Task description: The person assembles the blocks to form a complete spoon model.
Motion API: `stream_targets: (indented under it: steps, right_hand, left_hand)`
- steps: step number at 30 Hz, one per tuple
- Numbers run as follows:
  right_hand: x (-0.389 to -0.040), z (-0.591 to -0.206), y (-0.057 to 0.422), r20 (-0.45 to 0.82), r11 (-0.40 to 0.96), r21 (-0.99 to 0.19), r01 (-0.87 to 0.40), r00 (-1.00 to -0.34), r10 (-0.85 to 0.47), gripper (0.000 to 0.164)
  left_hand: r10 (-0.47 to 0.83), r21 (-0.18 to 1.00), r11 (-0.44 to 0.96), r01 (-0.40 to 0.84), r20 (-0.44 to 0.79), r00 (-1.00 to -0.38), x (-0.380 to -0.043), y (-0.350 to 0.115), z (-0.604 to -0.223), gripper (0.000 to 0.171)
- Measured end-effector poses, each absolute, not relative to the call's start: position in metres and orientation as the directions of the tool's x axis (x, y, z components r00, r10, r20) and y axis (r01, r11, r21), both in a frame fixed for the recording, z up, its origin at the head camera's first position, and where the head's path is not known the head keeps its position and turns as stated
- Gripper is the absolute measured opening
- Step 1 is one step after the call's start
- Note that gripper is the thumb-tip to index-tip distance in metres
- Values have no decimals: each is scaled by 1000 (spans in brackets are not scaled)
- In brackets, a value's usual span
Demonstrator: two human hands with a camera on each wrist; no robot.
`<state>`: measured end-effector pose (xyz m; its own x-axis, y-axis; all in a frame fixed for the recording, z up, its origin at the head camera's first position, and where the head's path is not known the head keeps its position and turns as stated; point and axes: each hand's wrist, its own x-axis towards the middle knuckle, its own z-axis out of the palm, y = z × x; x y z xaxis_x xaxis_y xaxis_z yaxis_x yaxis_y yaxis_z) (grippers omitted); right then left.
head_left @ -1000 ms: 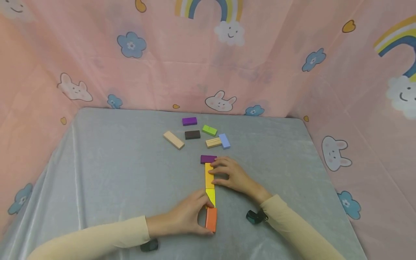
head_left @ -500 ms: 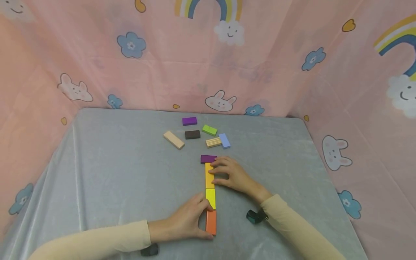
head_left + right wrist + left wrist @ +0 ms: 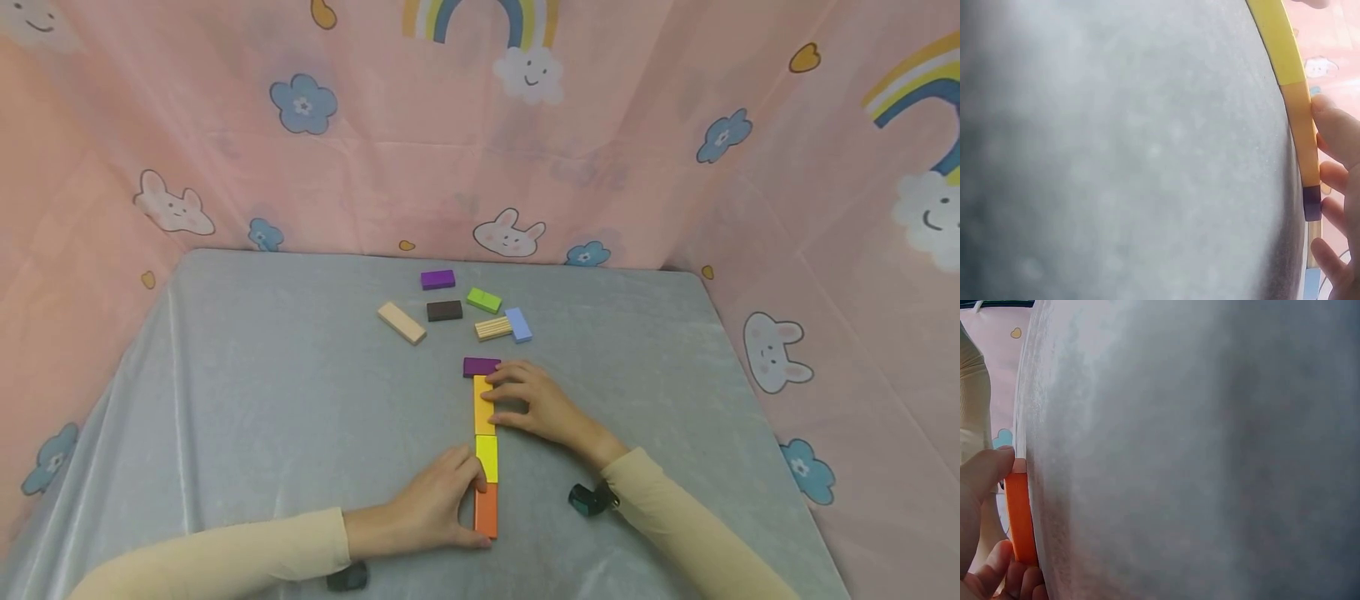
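Observation:
In the head view, several flat blocks lie end to end in a line running toward me. My left hand (image 3: 431,504) pinches the orange block (image 3: 487,512) lengthwise at the near end, with the thumb at its near end and fingers at its far end. That block's far end meets the bright yellow block (image 3: 487,458). Beyond it comes the amber block (image 3: 483,404), where my right hand (image 3: 540,404) rests its fingertips. The dark purple block (image 3: 480,367) lies crosswise at the line's far end, near the right fingers. The left wrist view shows the orange block (image 3: 1020,519) between thumb and fingers.
Farther back lie a violet block (image 3: 437,280), a dark brown block (image 3: 444,311), a green block (image 3: 483,300), a plain wooden block (image 3: 401,323), a ridged wooden block (image 3: 492,329) and a blue block (image 3: 517,325). A grey cloth (image 3: 300,400) covers the table.
My left hand slid the orange block slightly toward me and straightened it, then moved it back a little against the bright yellow block. The right hand has stayed in place.

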<state>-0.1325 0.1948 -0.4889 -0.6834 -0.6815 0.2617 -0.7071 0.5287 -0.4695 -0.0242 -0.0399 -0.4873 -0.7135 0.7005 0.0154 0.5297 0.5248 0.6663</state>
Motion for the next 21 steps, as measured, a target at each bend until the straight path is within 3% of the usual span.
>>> stream_targets:
  steps: [21]
  right_hand:
    - [-137,-485,193,208,562,-468,-682,-703,-680,37]
  left_hand:
    - [681,633,587,505,-49,-731,-26,-36,-483,53]
